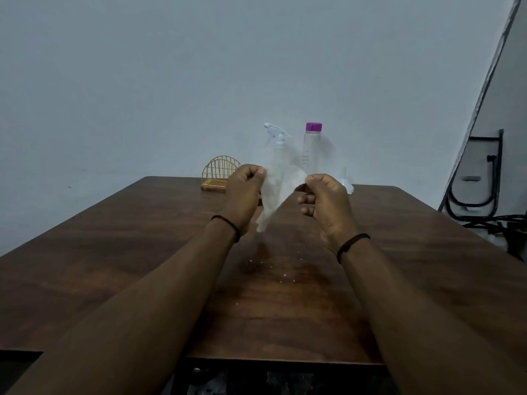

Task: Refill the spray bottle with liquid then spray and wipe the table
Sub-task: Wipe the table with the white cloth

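A thin white tissue (278, 192) hangs in the air above the middle of the dark wooden table (119, 246). My left hand (242, 195) pinches its upper left corner and my right hand (325, 203) pinches its upper right corner. Behind the tissue, at the table's far edge, stands a clear spray bottle (278, 141) with a white trigger head; its lower body is hidden by the tissue. Just right of it stands a clear bottle with a purple cap (312, 146). Small droplets (273, 269) dot the tabletop below my hands.
A yellow wire holder (219, 172) sits at the far edge, left of the bottles. A small white funnel (345, 181) stands to the right of the purple-capped bottle. A black metal frame and cables (482, 178) lie beyond the table's right side. A plain wall rises behind.
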